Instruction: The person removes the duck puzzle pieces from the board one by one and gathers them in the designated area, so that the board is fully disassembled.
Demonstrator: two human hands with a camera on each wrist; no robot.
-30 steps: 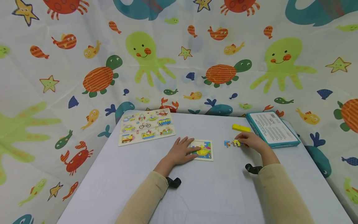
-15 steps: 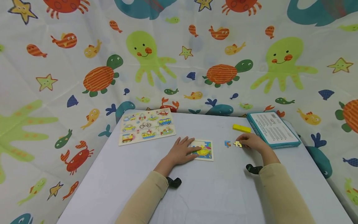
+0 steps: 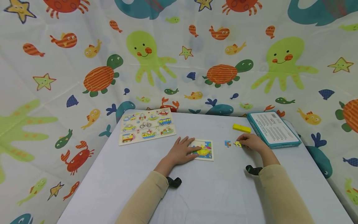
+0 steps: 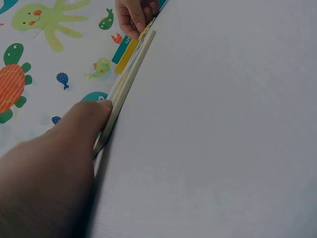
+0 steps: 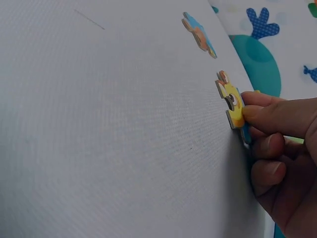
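My left hand (image 3: 181,151) lies with spread fingers over the left part of a small square jigsaw puzzle (image 3: 206,149) in a pale frame. A yellow figure on a blue ground shows in it; the fingers hide part of the picture. In the left wrist view the thumb rests at the frame's edge. To the right, my right hand (image 3: 253,143) pinches a yellow jigsaw piece (image 5: 233,101) between thumb and index finger, at the tabletop. Just left of that piece, and apart from it, a blue and orange jigsaw piece (image 3: 227,143) lies on the table.
A larger vehicle picture board (image 3: 146,127) lies at the back left. Behind my right hand is a yellow block (image 3: 241,128), beside a teal box (image 3: 274,129). A printed sea-animal cloth (image 3: 167,56) hangs behind the white table (image 3: 212,193).
My right hand has shifted slightly right with the yellow jigsaw piece, widening the gap to the blue and orange one. The left hand stays in place on the puzzle.
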